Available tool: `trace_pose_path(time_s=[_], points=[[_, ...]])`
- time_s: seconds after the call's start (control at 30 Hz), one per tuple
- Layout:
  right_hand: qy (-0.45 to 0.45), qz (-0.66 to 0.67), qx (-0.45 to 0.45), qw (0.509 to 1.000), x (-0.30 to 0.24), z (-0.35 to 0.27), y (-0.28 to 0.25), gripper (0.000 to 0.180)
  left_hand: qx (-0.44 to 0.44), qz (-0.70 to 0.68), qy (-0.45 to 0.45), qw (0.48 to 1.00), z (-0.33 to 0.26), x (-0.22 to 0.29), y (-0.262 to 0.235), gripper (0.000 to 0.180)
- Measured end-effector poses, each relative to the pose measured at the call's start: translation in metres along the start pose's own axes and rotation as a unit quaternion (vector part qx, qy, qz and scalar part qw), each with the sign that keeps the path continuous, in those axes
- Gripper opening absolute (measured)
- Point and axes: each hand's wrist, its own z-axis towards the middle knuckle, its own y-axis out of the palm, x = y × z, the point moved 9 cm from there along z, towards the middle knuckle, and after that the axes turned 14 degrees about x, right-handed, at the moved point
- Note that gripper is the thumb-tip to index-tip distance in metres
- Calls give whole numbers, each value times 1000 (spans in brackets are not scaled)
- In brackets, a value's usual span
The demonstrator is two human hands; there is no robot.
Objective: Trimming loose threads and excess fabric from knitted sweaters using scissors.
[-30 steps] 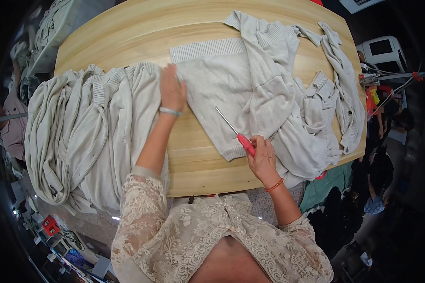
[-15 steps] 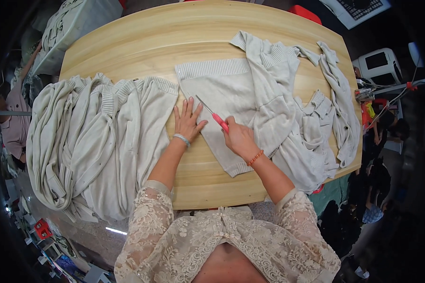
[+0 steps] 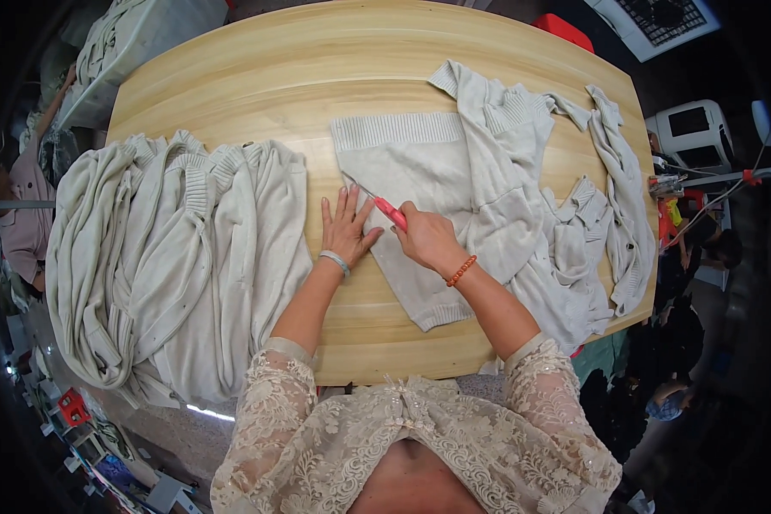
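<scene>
A light grey knitted sweater (image 3: 411, 176) lies flat in front of me, its ribbed hem at the far left. My left hand (image 3: 346, 231) rests on its left edge, fingers stretched and spread, partly on the bare wood. In my right hand (image 3: 432, 240) is a slim tool with a red handle (image 3: 389, 212) and a thin metal shaft. Its tip points away to the left and reaches the sweater beside my left fingertips; I cannot tell its exact kind. The right fingers are wrapped round the handle.
A heap of grey sweaters (image 3: 180, 265) hangs over the left end of the wooden table (image 3: 274, 60). More crumpled knitwear (image 3: 578, 227) lies at the right. Beyond the table stand a white bin (image 3: 137, 64) with clothes and a red stool (image 3: 563, 32). Other people are at both sides.
My right hand and the tool have shifted slightly left, bringing the tip closer to my left fingers. The left hand stays on the sweater edge. The view has shifted a little.
</scene>
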Motion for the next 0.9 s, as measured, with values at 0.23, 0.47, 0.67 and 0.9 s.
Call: trace_pose_path(time_s=[0.23, 0.47, 0.67, 0.9], points=[[71, 44, 11, 996, 27, -9, -3, 26, 77, -80, -19, 994, 17, -9, -16, 65], [81, 19, -30, 996, 29, -2, 6, 27, 20, 102, -27, 994, 77, -55, 14, 78], [58, 5, -17, 998, 30, 22, -5, 26, 19, 97, -6, 995, 88, -48, 23, 75], [60, -3, -109, 992, 32, -51, -12, 29, 17, 112, -10, 994, 85, -55, 24, 67]])
